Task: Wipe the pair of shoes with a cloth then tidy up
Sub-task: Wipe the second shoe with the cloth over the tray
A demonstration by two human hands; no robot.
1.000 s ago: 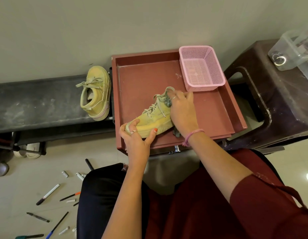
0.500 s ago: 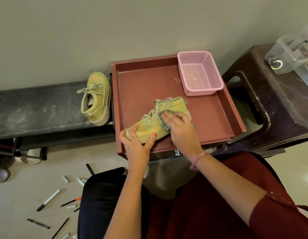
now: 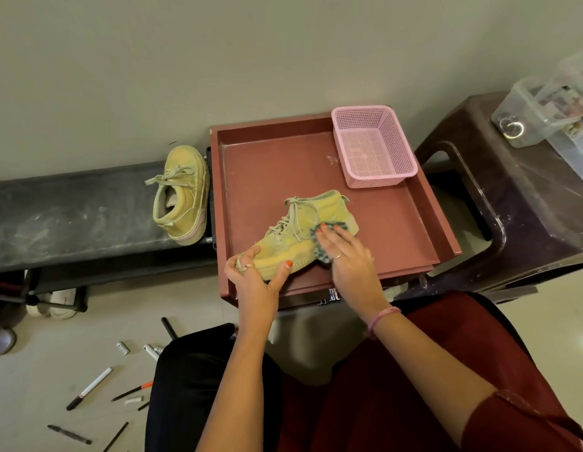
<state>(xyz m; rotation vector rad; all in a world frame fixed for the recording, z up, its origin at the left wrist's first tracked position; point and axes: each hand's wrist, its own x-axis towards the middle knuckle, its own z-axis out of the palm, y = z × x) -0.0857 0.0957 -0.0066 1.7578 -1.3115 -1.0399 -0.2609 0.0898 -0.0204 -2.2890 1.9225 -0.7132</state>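
Shoe (image 3: 303,236) in tray (image 3: 277,164), toe gripped by left hand (image 3: 254,282); cloth (image 3: 322,243) on its side under flat-fingered right hand (image 3: 349,259).

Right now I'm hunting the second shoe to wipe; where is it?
The second shoe lies on the dark bench, left of the red tray.

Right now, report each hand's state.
Left hand: grips the toe of the yellow lace-up shoe.
Right hand: open, fingers pressing the checked grey cloth on that shoe.
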